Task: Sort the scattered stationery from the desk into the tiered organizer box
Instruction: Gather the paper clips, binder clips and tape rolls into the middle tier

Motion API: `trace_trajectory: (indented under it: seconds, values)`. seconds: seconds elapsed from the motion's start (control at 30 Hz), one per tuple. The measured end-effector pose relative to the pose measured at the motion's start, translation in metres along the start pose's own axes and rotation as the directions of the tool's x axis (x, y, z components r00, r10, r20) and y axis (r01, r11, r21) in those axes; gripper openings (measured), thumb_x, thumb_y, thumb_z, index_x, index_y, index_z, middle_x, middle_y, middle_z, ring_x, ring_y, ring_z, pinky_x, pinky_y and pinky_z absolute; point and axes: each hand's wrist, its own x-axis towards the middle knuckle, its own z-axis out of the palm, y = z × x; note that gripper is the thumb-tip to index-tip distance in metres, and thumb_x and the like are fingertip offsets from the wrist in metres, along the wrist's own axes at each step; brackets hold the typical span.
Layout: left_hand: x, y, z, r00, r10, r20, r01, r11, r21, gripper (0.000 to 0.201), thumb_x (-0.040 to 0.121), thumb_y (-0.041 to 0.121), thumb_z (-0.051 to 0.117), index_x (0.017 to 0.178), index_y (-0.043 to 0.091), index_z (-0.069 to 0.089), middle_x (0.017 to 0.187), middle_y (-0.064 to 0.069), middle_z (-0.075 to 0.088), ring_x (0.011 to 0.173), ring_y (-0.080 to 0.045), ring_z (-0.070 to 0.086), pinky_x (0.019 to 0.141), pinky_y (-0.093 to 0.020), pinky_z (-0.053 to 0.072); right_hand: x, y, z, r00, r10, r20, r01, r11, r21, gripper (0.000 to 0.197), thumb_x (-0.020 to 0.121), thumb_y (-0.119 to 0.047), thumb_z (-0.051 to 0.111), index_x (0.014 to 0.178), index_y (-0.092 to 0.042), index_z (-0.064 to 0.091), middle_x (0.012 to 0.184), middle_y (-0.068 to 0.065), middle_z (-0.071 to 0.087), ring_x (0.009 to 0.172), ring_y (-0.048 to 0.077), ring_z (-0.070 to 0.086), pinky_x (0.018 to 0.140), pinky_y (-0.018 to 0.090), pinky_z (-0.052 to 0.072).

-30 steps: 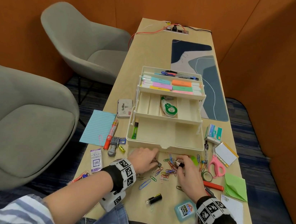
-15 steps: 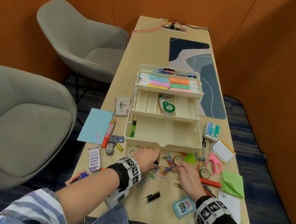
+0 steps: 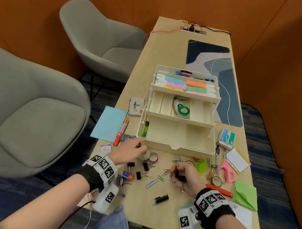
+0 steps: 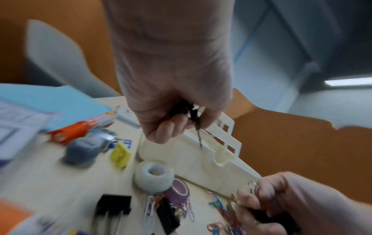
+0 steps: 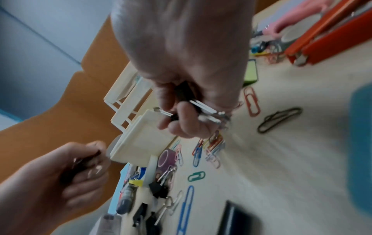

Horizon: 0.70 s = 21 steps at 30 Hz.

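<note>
Binder clips (image 3: 178, 175) fill both fists — left hand (image 3: 129, 151) at the organizer box (image 3: 175, 146) front corner, right hand (image 3: 186, 178) above the table; release low inside the bottom tier, one hand first

The desk (image 3: 174, 50) looks like pale, matt wood laminate. The organizer (image 3: 178, 137) is smooth cream plastic with a slight sheen. The clips (image 5: 157, 189) have matt black bodies and shiny wire handles; the paperclips (image 5: 196, 156) look colour-coated and glossy. The scissors (image 3: 225, 170) have glossy pink plastic handles. The index card (image 3: 109, 123) is matt blue paper. The chairs (image 3: 30, 117) wear grey, matt cloth.
</note>
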Motion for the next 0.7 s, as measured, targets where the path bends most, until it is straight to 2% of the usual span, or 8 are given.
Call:
trace_trajectory:
  seconds: [0.07,0.1,0.17,0.23,0.33,0.43,0.57,0.7]
  values:
    - [-0.006,-0.004,-0.004,0.999,-0.039,-0.009,0.037,0.991,-0.132,0.026,0.095,0.018,0.044,0.069,0.017,0.047,0.059,0.004,0.043,0.053,-0.013,0.04,0.056,-0.028,0.035,0.001,-0.004,0.01,1.0,0.003,0.024,-0.004,0.999,0.05,0.036,0.091,-0.026,0.041,0.06,-0.008,0.05,0.055,0.009,0.048,0.044,0.02,0.04,0.041,0.019,0.022]
    - [-0.008,-0.005,-0.005,0.999,-0.047,-0.013,0.044,0.986,-0.163,0.032,0.095,0.017,0.043,0.063,0.019,0.04,0.056,0.007,0.035,0.049,-0.011,0.033,0.051,-0.023,0.03,0.001,-0.006,0.015,1.0,-0.022,0.017,0.022,1.0,-0.005,0.04,0.091,-0.035,0.047,0.058,-0.012,0.049,0.052,0.006,0.045,0.043,0.018,0.039,0.04,0.018,0.022]
    - [-0.009,-0.007,-0.006,0.999,-0.046,-0.018,0.043,0.983,-0.179,0.036,0.096,0.018,0.043,0.06,0.021,0.039,0.054,0.009,0.03,0.046,-0.009,0.029,0.046,-0.019,0.027,0.0,-0.01,0.029,0.989,-0.147,0.003,0.141,0.936,-0.322,0.04,0.091,-0.04,0.055,0.057,-0.021,0.048,0.051,-0.002,0.042,0.044,0.014,0.038,0.04,0.019,0.026]
    - [-0.01,-0.008,-0.007,0.997,-0.064,-0.033,0.057,0.984,-0.171,0.035,0.095,0.018,0.044,0.06,0.019,0.039,0.053,0.007,0.031,0.045,-0.009,0.03,0.046,-0.019,0.028,0.004,-0.007,0.041,0.945,-0.306,0.117,0.298,0.659,-0.691,0.033,0.096,-0.036,0.047,0.068,-0.022,0.054,0.064,-0.003,0.051,0.058,0.015,0.048,0.053,0.024,0.036]
    - [-0.009,-0.012,-0.008,0.991,-0.126,-0.049,0.112,0.967,-0.23,0.028,0.091,0.017,0.046,0.063,0.015,0.04,0.054,0.005,0.032,0.044,-0.01,0.031,0.045,-0.021,0.028,0.013,0.007,0.053,0.89,-0.291,0.35,0.421,0.232,-0.877,0.016,0.098,-0.022,0.036,0.107,-0.021,0.049,0.105,0.007,0.059,0.093,0.029,0.059,0.077,0.034,0.043]
    - [-0.012,-0.017,-0.01,0.984,-0.18,0.001,0.168,0.913,-0.372,0.02,0.09,0.016,0.043,0.071,0.014,0.045,0.055,0.001,0.034,0.041,-0.01,0.031,0.042,-0.022,0.027,0.014,0.014,0.062,0.862,-0.256,0.437,0.431,-0.08,-0.899,0.03,0.095,-0.015,0.037,0.124,-0.018,0.037,0.118,0.012,0.057,0.097,0.035,0.059,0.07,0.038,0.041]
    - [-0.018,-0.021,-0.012,0.977,-0.19,0.1,0.214,0.832,-0.511,0.021,0.086,0.016,0.042,0.065,0.013,0.042,0.054,-0.002,0.039,0.041,-0.015,0.036,0.043,-0.024,0.031,0.013,0.014,0.07,0.828,-0.315,0.463,0.412,-0.217,-0.885,0.032,0.096,-0.031,0.044,0.122,-0.013,0.039,0.119,0.013,0.054,0.098,0.036,0.059,0.065,0.036,0.038]
    - [-0.019,-0.022,-0.01,0.965,-0.218,0.145,0.262,0.781,-0.567,0.025,0.091,0.013,0.044,0.066,0.015,0.046,0.054,0.002,0.046,0.042,-0.014,0.044,0.041,-0.022,0.04,0.015,0.014,0.07,0.83,-0.333,0.448,0.4,-0.206,-0.893,0.031,0.097,-0.033,0.043,0.118,-0.011,0.04,0.117,0.013,0.054,0.098,0.034,0.059,0.065,0.036,0.038]
